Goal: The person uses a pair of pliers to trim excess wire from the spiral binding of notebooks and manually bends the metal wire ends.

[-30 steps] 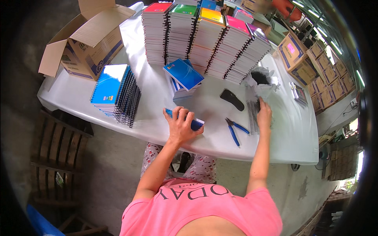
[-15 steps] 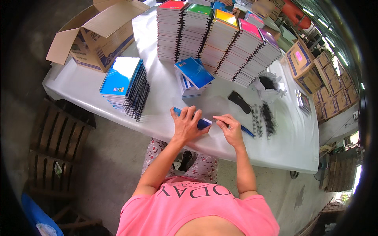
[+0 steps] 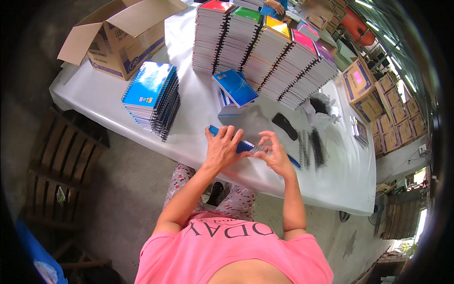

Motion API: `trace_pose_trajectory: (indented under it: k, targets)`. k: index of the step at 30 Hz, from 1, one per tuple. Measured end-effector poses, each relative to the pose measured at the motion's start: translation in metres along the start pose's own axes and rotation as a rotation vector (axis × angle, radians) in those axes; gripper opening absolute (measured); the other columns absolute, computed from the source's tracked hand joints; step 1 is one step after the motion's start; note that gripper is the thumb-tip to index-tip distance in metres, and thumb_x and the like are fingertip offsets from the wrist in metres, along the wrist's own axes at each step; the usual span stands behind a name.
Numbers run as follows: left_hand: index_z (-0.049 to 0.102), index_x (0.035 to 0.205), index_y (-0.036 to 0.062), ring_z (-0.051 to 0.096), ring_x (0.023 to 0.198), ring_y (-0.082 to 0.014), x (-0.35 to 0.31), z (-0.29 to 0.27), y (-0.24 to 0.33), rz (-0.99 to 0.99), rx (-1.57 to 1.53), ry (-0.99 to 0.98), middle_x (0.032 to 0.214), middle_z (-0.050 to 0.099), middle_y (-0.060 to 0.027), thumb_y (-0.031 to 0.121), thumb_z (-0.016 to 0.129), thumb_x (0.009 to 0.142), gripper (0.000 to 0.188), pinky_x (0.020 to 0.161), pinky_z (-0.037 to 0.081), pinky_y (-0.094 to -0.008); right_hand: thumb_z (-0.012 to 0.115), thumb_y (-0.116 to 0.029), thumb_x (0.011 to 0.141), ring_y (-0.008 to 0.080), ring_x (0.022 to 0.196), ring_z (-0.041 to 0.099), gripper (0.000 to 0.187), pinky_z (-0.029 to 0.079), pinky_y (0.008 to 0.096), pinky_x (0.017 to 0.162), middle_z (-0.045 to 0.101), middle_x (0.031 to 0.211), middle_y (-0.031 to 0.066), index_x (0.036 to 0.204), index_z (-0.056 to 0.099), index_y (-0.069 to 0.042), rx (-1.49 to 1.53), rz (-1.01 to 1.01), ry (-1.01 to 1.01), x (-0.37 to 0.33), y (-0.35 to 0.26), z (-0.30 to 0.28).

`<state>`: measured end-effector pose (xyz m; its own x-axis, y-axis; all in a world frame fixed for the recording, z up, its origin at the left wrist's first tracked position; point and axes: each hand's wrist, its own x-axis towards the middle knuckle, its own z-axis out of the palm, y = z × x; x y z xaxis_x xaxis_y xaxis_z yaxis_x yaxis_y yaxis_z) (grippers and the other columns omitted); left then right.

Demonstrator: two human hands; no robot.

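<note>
My left hand (image 3: 221, 150) is closed over a small blue-covered notebook (image 3: 245, 146), gripping it near the table's front edge and hiding most of it. At the notebook's right end, my right hand (image 3: 276, 158) has its index finger raised and curled and its thumb low by the notebook's corner. A thin spiral wire coil (image 3: 258, 148) shows between these fingers, and a bit of wire hangs below the palm. Beside the right hand lies a long blue tool (image 3: 293, 161). Farther right are several loose black coils (image 3: 318, 149) and a dark, flat, curved object (image 3: 284, 125).
A stack of coil-bound blue notebooks (image 3: 149, 97) stands left, a smaller blue pile (image 3: 234, 90) ahead. Tall notebook stacks (image 3: 255, 54) line the back. An open carton (image 3: 125, 49) sits far left, a plastic bag (image 3: 321, 109) at right. A co-worker's hand (image 3: 274, 6) shows at the far edge.
My right hand has shifted slightly; its index finger has lifted away from the thumb, opening the earlier pinch. My left hand stays on the notebook. The whole view has tilted a little.
</note>
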<state>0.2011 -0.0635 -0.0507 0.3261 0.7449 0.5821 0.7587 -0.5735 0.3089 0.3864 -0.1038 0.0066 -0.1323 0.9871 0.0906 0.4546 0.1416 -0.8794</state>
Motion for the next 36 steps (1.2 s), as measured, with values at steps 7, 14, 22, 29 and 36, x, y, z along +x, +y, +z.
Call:
trace_pose_trajectory:
  k: [7, 14, 22, 29, 36]
  targets:
    - [0.056, 0.098, 0.0127, 0.049, 0.095, -0.0224, -0.004, -0.005, -0.007, 0.054, -0.037, -0.015, 0.093, 0.048, -0.0032, 0.055, 0.061, 0.078, 0.046, 0.085, 0.032, -0.0566, 0.056, -0.024, 0.092, 0.0158, 0.064, 0.057, 0.037, 0.047, 0.0283, 0.059, 0.063, 0.087, 0.0104, 0.126, 0.053, -0.011, -0.076, 0.082, -0.213, 0.002, 0.007, -0.008]
    - [0.057, 0.087, 0.0092, 0.047, 0.099, -0.0287, -0.002, -0.01, -0.01, 0.051, -0.145, -0.019, 0.097, 0.05, -0.0077, 0.056, 0.07, 0.069, 0.052, 0.089, 0.032, -0.0517, 0.056, -0.007, 0.082, 0.0292, 0.071, 0.064, 0.051, 0.05, 0.033, 0.065, 0.068, 0.088, 0.0143, 0.132, 0.05, -0.015, -1.247, -0.346, 0.436, 0.038, 0.085, -0.062]
    - [0.054, 0.084, 0.0089, 0.046, 0.101, -0.0288, -0.002, -0.014, -0.017, 0.039, -0.201, -0.022, 0.097, 0.049, -0.0076, 0.057, 0.073, 0.064, 0.055, 0.091, 0.032, -0.052, 0.058, 0.003, 0.073, 0.0327, 0.089, 0.066, 0.031, 0.051, 0.0404, 0.086, 0.066, 0.103, 0.0202, 0.102, 0.068, -0.003, 0.071, -0.053, 0.264, 0.031, 0.079, -0.06]
    - [0.051, 0.078, 0.0089, 0.045, 0.109, -0.0319, -0.005, -0.009, -0.018, 0.065, -0.275, -0.062, 0.102, 0.049, -0.0094, 0.054, 0.079, 0.056, 0.057, 0.095, 0.034, -0.0546, 0.064, 0.002, 0.075, 0.0328, 0.098, 0.065, 0.017, 0.049, 0.0423, 0.091, 0.067, 0.101, 0.0223, 0.09, 0.071, 0.0, 0.639, -0.32, -0.194, 0.01, 0.057, -0.004]
    - [0.054, 0.072, 0.0078, 0.034, 0.125, -0.0367, 0.003, -0.007, -0.019, 0.058, -0.401, 0.075, 0.128, 0.044, -0.0123, 0.051, 0.081, 0.052, 0.055, 0.1, 0.033, -0.0494, 0.056, 0.014, 0.071, 0.0218, 0.091, 0.066, 0.033, 0.051, 0.0284, 0.078, 0.068, 0.104, 0.016, 0.095, 0.072, -0.001, 0.26, -0.252, -0.106, 0.023, 0.044, -0.01]
